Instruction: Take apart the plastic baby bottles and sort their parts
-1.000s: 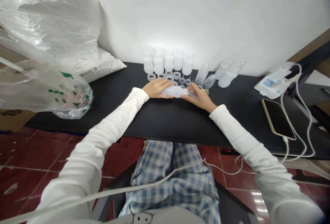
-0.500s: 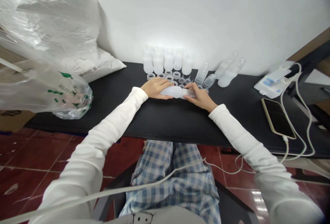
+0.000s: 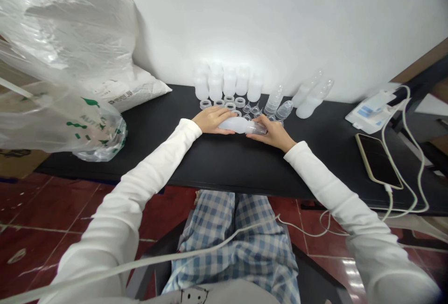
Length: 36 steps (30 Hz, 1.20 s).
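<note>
A bottle (image 3: 236,125) is clasped by the left hand (image 3: 212,120), a clear cap (image 3: 258,128) by the right hand (image 3: 275,133). Fingers are curled round both.

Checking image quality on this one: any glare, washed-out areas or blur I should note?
Head view throughout: the tops of the standing bottles fade into the bright wall; light glares off the red floor at lower right; the right sleeve softens toward the bottom right corner; left hand and right hand look reasonably clear; the held bottle shows little detail.
</note>
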Each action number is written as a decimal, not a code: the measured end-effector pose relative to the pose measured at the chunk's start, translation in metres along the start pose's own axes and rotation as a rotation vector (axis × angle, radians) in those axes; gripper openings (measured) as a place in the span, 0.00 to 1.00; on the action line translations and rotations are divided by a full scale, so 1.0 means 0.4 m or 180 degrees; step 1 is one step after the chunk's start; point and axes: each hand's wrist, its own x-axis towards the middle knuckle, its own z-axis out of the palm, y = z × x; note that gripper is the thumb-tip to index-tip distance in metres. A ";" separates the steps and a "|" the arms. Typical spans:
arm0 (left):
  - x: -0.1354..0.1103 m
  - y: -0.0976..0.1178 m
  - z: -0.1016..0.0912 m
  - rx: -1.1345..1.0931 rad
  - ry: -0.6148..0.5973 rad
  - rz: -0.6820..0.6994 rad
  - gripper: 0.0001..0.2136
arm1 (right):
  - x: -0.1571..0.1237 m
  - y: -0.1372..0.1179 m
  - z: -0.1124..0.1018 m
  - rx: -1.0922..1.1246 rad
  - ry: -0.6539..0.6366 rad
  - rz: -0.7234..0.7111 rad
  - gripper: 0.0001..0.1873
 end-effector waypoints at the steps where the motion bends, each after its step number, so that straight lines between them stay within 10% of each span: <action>1: 0.001 0.000 0.001 -0.0003 0.0018 0.0015 0.29 | 0.001 -0.001 -0.001 0.0115 -0.0011 0.0059 0.30; 36: 0.008 0.004 -0.008 0.0126 -0.0033 -0.0065 0.28 | 0.007 -0.042 0.007 0.0912 0.0084 0.0253 0.30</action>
